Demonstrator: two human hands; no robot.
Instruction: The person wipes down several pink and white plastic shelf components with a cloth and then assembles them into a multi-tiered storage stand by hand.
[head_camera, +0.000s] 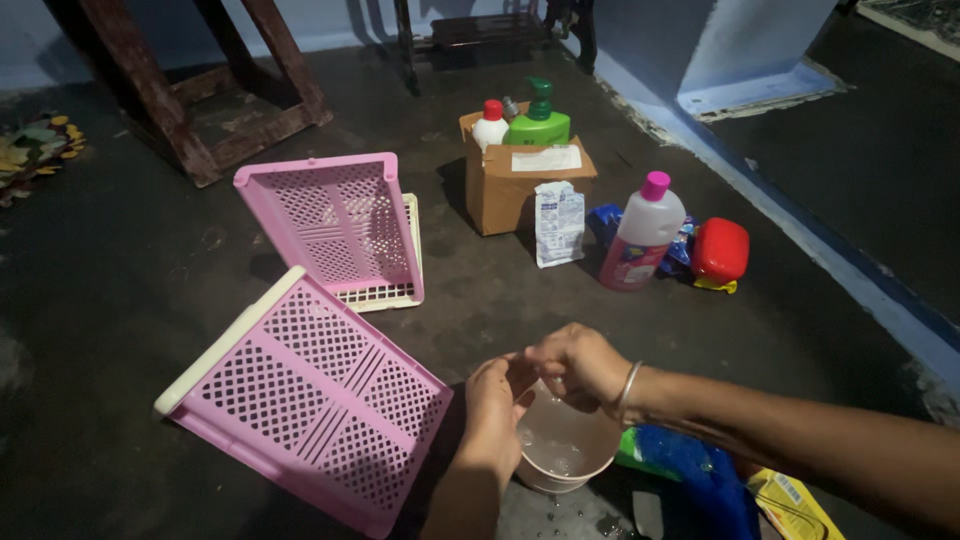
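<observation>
**Rinsing hands over a small bowl on a dark floor**

Meeting above a round, pale plastic bowl (566, 452) holding a little water, the left hand (497, 410) and right hand (575, 362) curl together, fingers touching; whether they grip anything cannot be told. Beside them lies a pink lattice crate (310, 400) on rough, dark concrete floor (120, 270).

the hands (535, 385) meet over the small bowl (565, 455), covering its near rim and whatever the fingers pinch; right of the bowl, a blue brush (705, 480) and yellow packet (795, 505) run off the bottom edge; behind the bowl, the cardboard box (520, 180) hides its bottles' lower halves
</observation>
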